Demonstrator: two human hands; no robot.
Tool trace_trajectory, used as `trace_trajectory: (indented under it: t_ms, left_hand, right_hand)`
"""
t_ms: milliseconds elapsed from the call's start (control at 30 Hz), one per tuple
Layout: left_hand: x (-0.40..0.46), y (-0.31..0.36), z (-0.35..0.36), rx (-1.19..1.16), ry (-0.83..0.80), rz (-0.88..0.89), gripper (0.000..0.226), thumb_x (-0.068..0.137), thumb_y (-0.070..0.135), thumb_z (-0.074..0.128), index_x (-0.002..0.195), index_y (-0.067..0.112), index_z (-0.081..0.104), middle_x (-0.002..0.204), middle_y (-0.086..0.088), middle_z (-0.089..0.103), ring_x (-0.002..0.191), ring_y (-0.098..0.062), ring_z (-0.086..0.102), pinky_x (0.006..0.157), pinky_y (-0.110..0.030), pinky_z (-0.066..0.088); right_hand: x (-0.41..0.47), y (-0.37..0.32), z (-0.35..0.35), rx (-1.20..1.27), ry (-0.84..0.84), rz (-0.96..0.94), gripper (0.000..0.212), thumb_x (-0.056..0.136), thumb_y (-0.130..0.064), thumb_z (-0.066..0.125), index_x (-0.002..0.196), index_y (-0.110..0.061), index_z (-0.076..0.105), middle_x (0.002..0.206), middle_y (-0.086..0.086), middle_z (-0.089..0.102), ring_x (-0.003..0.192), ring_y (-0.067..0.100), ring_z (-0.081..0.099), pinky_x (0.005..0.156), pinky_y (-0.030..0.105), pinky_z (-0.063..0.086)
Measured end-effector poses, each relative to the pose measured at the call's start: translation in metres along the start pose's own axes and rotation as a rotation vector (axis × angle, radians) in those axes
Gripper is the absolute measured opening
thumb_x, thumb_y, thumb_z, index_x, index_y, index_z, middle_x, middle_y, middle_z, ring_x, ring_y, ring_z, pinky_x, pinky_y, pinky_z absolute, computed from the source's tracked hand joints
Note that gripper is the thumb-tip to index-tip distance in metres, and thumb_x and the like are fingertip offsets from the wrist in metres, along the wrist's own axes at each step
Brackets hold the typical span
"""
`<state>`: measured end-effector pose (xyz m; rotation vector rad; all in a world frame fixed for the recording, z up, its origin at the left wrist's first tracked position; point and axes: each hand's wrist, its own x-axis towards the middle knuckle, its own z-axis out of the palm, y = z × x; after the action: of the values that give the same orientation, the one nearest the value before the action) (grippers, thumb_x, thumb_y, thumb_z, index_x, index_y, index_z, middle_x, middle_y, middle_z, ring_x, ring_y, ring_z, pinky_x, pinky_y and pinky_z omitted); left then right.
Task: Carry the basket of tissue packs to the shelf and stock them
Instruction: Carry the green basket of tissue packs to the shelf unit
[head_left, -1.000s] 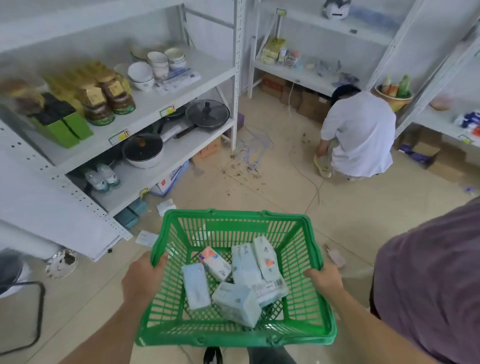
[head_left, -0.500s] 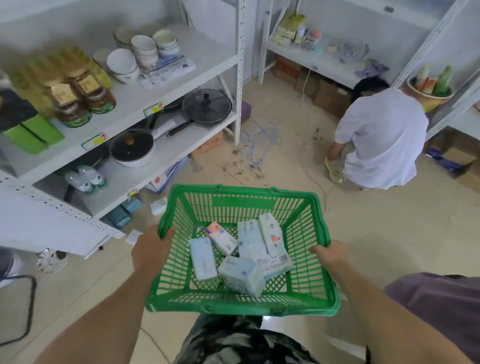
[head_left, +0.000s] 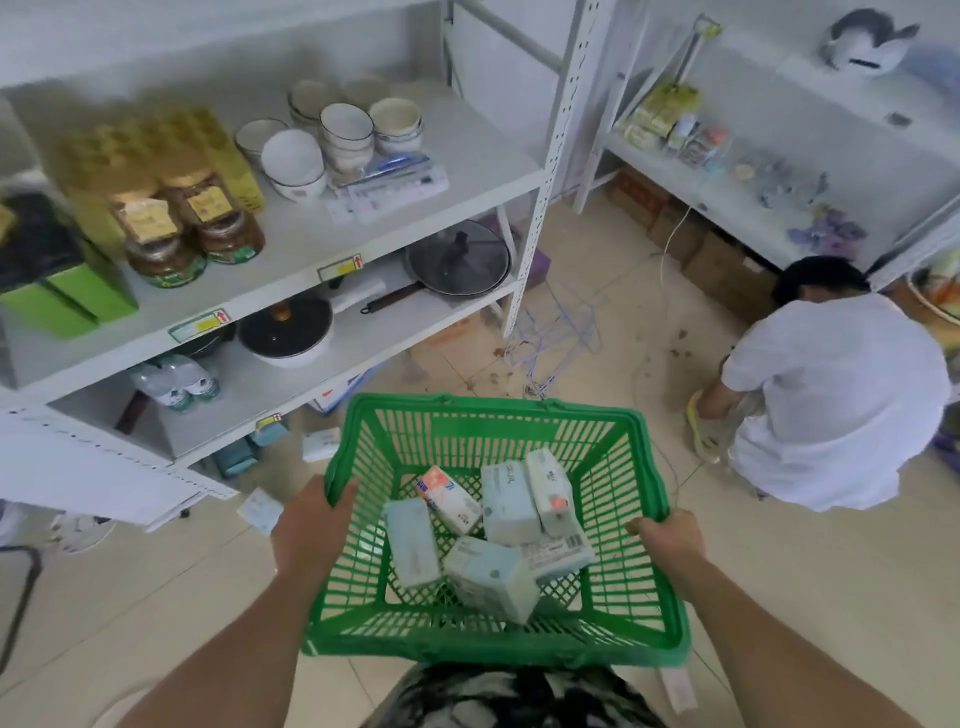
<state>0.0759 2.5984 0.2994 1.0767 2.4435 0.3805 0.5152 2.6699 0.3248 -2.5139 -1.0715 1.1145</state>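
I hold a green plastic basket (head_left: 631, 629) out in front of me above the floor. My left hand (head_left: 311, 525) grips its left rim and my right hand (head_left: 667, 543) grips its right rim. Several pale blue tissue packs (head_left: 491, 577) lie loose on its bottom, one with an orange and white wrapper (head_left: 448, 498). A white metal shelf unit (head_left: 311, 249) stands to the left, close ahead of the basket.
The shelf carries jars (head_left: 192, 228), bowls (head_left: 322, 145), green boxes, pans (head_left: 457, 260) and water bottles. A person in a white shirt (head_left: 831, 405) crouches on the floor at right by another shelf (head_left: 727, 192). Loose packs (head_left: 320, 444), wires and debris lie on the tiled floor.
I have moved toward the left shelf with the basket; the shelf now looks nearer and larger. Both hands keep the same grip on the rims.
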Motion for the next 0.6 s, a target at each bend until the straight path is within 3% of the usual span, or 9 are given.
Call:
trace_trajectory:
  t_ms: [233, 400, 600]
  left_hand:
    - [0.039, 0.044, 0.009, 0.014, 0.036, -0.104, 0.043, 0.099, 0.063, 0.048, 0.079, 0.025, 0.05, 0.064, -0.001, 0.06, 0.057, -0.017, 0.056, 0.055, -0.032, 0.043]
    - [0.051, 0.07, 0.014, 0.024, 0.066, -0.236, 0.044, 0.099, 0.063, 0.047, 0.078, 0.024, 0.047, 0.066, -0.005, 0.062, 0.06, -0.025, 0.06, 0.061, -0.036, 0.051]
    - [0.081, 0.091, 0.007, -0.029, 0.147, -0.347, 0.046, 0.099, 0.063, 0.047, 0.076, 0.023, 0.048, 0.062, -0.004, 0.061, 0.055, -0.024, 0.058, 0.053, -0.032, 0.041]
  right_hand:
    - [0.077, -0.063, 0.001, -0.06, -0.09, -0.036, 0.021, 0.08, -0.016, 0.084, 0.074, -0.01, 0.065, 0.066, 0.011, 0.068, 0.061, 0.027, 0.067, 0.06, 0.034, 0.055]
    - [0.139, -0.122, 0.006, -0.143, -0.182, -0.135, 0.022, 0.081, -0.015, 0.084, 0.071, -0.01, 0.065, 0.056, 0.006, 0.062, 0.05, 0.023, 0.059, 0.048, 0.025, 0.044]
    - [0.189, -0.204, 0.02, -0.215, -0.232, -0.235, 0.022, 0.079, -0.019, 0.086, 0.072, -0.009, 0.067, 0.061, 0.011, 0.062, 0.056, 0.027, 0.059, 0.056, 0.033, 0.046]
